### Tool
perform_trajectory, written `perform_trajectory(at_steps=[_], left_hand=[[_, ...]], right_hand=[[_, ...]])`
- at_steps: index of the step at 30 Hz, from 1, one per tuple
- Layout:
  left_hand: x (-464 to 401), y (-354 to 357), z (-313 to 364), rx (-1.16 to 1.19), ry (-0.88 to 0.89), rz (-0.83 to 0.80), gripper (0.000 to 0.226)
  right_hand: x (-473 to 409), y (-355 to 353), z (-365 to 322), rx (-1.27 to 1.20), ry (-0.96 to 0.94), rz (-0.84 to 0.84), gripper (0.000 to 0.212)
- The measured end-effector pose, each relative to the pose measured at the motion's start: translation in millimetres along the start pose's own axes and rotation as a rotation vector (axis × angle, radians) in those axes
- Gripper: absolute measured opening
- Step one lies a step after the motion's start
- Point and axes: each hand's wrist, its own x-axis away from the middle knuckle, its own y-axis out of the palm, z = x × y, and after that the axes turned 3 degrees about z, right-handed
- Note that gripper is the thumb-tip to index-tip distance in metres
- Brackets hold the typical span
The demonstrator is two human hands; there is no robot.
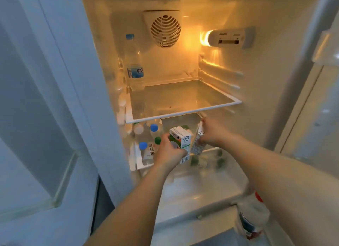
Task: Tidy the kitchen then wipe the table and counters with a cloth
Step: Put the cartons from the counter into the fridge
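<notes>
We have both hands inside the open fridge, below the glass shelf (183, 97). Left hand (170, 150) is wrapped round the lower part of a green-and-white carton (180, 138), fingers on its left face, thumb side toward us; barcode end pokes out under the palm. Right hand (211, 134) pinches the top of a 2nd carton (197, 143), paler, tilted, capped spout up near the fingers. The 2 cartons sit just beside each other, possibly touching; we can't tell. Both are held at the level of the lower shelf, not clearly set down yet. Handling call: coated paperboard, stiff at edges and corners, faces dent if squeezed, likely slick if cold or wet. Weight unknown, contents not visible. We'd grip across opposite flat faces low on the body, not by the gable or cap. Left of the cartons: clear plastic bottles (146, 150) with blue, white and green caps, smooth, round, easy to knock over. On the glass shelf, a tall clear water bottle (134, 62) at back left. Rear wall has a round louvred fan grille (165, 31); lamp housing (227, 38) on the right wall glows amber. Fridge liner is glossy moulded plastic. A red-capped bottle (251, 214) stands in the door rack at lower right, blurred.
</notes>
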Motion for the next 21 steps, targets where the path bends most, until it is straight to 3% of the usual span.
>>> perform_trajectory(at_steps=[6,15,21], left_hand=[[-74,31,-9,0.207,-0.056,0.046,0.071],[-137,40,-34,0.135,0.061,0.060,0.070],[-138,37,-36,0.108,0.066,0.030,0.073]], right_hand=[[-58,20,30,-0.086,0.052,0.066,0.074],[-107,54,42,-0.080,-0.005,0.087,0.074],[-104,67,46,-0.185,-0.015,0.099,0.086]])
